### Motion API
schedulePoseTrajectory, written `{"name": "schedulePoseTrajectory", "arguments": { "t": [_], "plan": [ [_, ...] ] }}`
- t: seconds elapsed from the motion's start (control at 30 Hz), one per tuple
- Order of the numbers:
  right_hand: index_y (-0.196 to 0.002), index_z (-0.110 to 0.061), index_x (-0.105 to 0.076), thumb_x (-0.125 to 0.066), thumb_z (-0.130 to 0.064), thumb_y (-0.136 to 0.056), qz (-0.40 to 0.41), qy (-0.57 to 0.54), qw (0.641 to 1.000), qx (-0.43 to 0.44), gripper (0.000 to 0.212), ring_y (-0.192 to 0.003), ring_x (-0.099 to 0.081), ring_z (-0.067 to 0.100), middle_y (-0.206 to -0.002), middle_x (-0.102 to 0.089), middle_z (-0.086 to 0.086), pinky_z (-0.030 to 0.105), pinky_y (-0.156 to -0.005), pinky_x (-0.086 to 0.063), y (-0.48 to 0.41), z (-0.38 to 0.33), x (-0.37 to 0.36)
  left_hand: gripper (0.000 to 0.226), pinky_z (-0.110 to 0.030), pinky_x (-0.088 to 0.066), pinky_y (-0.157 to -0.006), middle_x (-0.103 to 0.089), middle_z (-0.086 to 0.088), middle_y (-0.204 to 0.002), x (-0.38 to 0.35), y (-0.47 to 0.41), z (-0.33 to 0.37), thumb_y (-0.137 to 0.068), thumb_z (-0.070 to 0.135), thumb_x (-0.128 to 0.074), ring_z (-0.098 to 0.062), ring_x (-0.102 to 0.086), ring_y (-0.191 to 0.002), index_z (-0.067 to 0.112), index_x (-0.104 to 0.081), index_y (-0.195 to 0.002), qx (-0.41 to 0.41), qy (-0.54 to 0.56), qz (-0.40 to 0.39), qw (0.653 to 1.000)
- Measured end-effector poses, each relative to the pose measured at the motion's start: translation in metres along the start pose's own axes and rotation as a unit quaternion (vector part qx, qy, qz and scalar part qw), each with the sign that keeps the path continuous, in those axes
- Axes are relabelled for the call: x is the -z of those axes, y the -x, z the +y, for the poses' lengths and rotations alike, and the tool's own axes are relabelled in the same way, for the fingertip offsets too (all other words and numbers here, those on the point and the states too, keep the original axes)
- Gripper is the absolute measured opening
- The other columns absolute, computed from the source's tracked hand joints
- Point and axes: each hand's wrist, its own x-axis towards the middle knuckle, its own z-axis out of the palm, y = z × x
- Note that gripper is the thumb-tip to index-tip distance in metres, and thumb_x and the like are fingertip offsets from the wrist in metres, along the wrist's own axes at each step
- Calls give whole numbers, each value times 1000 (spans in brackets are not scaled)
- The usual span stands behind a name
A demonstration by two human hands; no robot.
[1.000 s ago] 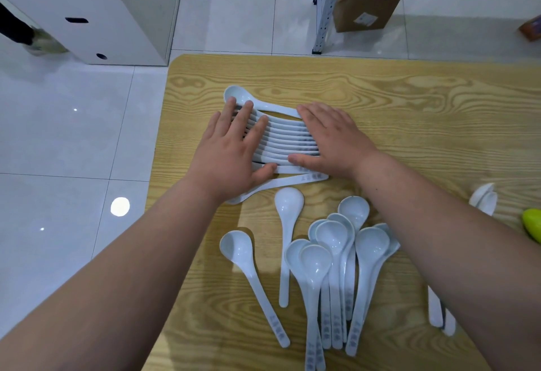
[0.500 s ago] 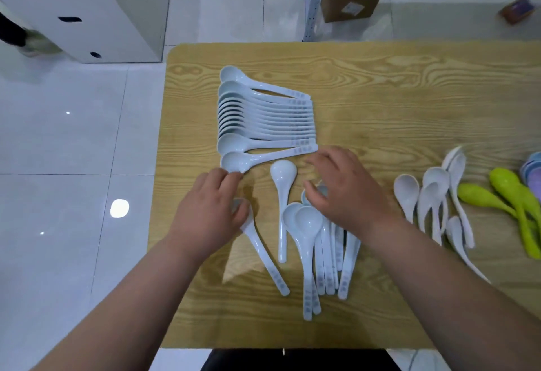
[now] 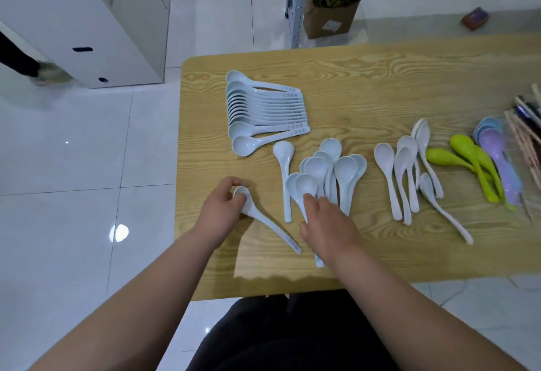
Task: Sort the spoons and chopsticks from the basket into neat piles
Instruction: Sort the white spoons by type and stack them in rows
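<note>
While the left hand (image 3: 225, 208) curls its fingers and thumb round the bowl of a pale blue soup spoon (image 3: 269, 224), this spoon lies on the wooden table (image 3: 380, 77) near the front left corner. Its long axis is diagonal, and the handle points to the right and toward the person. The right hand (image 3: 329, 225) lies just beside it on the handles of a loose bunch of blue spoons (image 3: 317, 167), fingers bent down over them and thumb set apart; if it really pinches one I cannot tell. These spoons have their bowls away from the person and their handles toward the front edge. Between the two hands a single blue spoon (image 3: 284, 165) lies the same way. Farther back is a tidy row of blue spoons (image 3: 263, 113), bowls to the left and handles to the right. To the right lie white spoons (image 3: 404, 171), then green spoons (image 3: 468, 162), purple spoons (image 3: 499, 154) and chopsticks (image 3: 524, 127) at the edge of the view.
</note>
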Motion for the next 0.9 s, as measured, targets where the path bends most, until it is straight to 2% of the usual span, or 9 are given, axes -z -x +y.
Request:
{"name": "schedulePoseTrajectory", "arguments": {
  "t": [0.1,0.2,0.33,0.47,0.57,0.67,0.77,0.8,0.9],
  "plan": [
    [-140,-18,-36,-42,-15,-98,-9,2,1000,-14,42,-83,-46,23,-104,-52,8,34,-61,-34,2,-5,5,35,-47,-58,-82,-62,0,-91,6,24,1,-96,10,-42,-23,-60,-82,29,-71,-87,59,150,-1,987],
    [-140,-21,-36,-41,-17,-99,-26,-24,999,-29,41,-86,-47,23,-106,-53,8,32,-63,-36,6,-4,7,29,-43,-56,-77,-61,-6,-93,12,36,3,-93,5,-39,-26,-55,-87,14,-66,-86,108,224,11,969],
    [-136,-23,-43,-48,-18,-95,-33,-88,994,-49,41,-86,-51,23,-104,-47,5,34,-66,-45,18,-2,16,13,-45,-55,-82,-53,-10,-76,20,46,9,-97,10,-46,-26,-55,-72,4,-55,-89,165,364,-8,917],
    [-129,-32,-51,-59,-24,-90,0,-226,974,-16,40,-84,-54,15,-102,-50,-5,32,-70,-44,38,-15,31,33,-48,-55,-85,-55,-10,-75,22,51,8,-104,35,-47,-25,-57,-65,5,-58,-96,207,391,-33,896],
    [-119,-40,-58,-64,-21,-85,24,-333,942,29,40,-82,-59,7,-97,-58,-9,27,-73,-50,55,-41,46,32,-47,-58,-80,-63,-14,-86,20,61,17,-104,33,-47,-27,-65,-74,3,-57,-102,216,406,-44,887],
    [-118,-39,-63,-65,-16,-83,35,-352,933,67,41,-77,-58,7,-93,-56,-9,23,-72,-51,64,-63,57,31,-45,-59,-66,-66,-19,-97,18,70,29,-103,31,-47,-32,-72,-74,2,-57,-111,211,439,-45,872],
    [-120,-35,-66,-68,-14,-85,50,-347,932,89,41,-79,-58,9,-93,-55,-7,27,-78,-52,64,-65,59,42,-54,-57,-77,-60,-18,-110,18,68,39,-102,47,-49,-39,-67,-99,8,-52,-118,216,503,-49,835],
    [-119,-35,-68,-69,-13,-85,50,-358,928,93,41,-80,-58,10,-92,-56,-6,27,-80,-53,62,-63,60,45,-53,-57,-79,-60,-16,-112,18,66,41,-100,51,-52,-38,-66,-102,10,-53,-119,214,512,-54,830],
    [-121,-37,-69,-72,-16,-89,19,-399,912,97,38,-82,-60,10,-94,-56,-6,24,-84,-51,56,-55,64,43,-39,-59,-71,-68,-10,-100,10,62,48,-94,37,-66,-26,-70,-89,9,-60,-126,180,481,-49,857]
  ]
}}
